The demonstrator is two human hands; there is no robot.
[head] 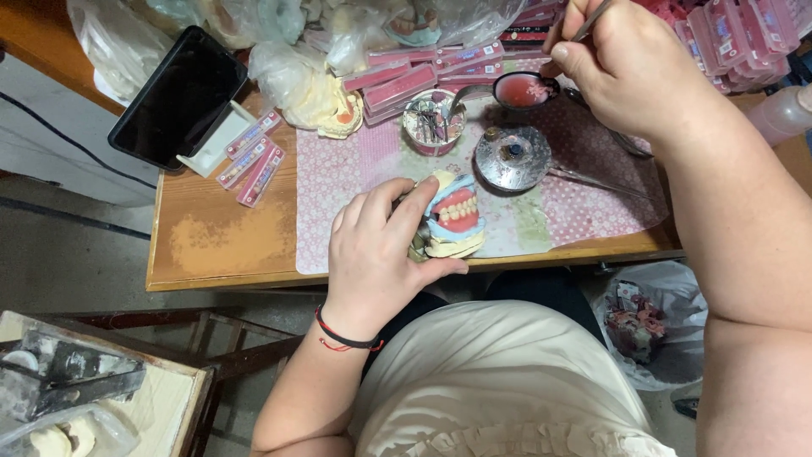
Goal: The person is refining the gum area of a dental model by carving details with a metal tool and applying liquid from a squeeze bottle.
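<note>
So, left first: at 10 o'clock we see a black phone [179, 97] propped on a white stand [222, 140], with flat pink tooth-card strips [251, 157] lying just beside it on the wooden table [211, 241]. At 8 o'clock, off the table, a dark metal tool [63, 372] sits on a pale bench.

Centre frame, our left hand [381, 254] wraps around a denture model [452, 222]: thumb on the near side, fingers curled over the far side, clamping the plaster base. Model shows pink gums, a row of teeth and a blue rim, sitting at the table's near edge on a pink patterned mat [338, 178]. A red-and-black string bracelet [342, 340] rings that wrist.

At 12 o'clock from the model, a small round cup [433, 121] holds metal instruments; plastic bags of plaster casts [309, 89] pile behind it. Just right, a shiny round metal burner [511, 157], and beyond it a spoon-like ladle of melted pink wax [524, 89].

At 1 o'clock, our right hand [626, 72] pinches a thin metal instrument [588, 21] between thumb and fingers, hovering directly over the wax ladle. Pink tooth-card boxes [736, 38] stack at 2 o'clock. At 4 o'clock, a white waste bag [647, 326] hangs below the table.
</note>
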